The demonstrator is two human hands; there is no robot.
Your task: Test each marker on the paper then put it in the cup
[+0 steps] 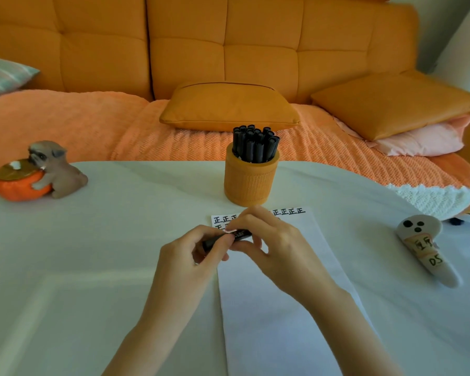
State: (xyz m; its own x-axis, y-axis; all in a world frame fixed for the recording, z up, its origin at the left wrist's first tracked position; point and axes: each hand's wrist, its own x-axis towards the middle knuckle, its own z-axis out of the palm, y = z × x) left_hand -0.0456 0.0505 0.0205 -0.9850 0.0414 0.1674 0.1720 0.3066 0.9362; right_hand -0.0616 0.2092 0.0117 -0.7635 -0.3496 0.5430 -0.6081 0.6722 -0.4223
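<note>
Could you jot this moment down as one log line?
left grip: holds marker | right grip: holds same marker | cup: holds markers | paper: marks at top

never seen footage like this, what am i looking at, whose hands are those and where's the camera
There is no machine here. This is one picture from a camera worn on a person's head, looking forward and down, so the two bare hands are that person's own. The left hand and right hand hold a black marker between them, over a sheet of paper with rows of test marks at its far edge. Behind the paper stands an orange cup full of black markers. The white table also holds a dog figurine on the left and a ghost toy on the right. An orange sofa is behind.
</note>
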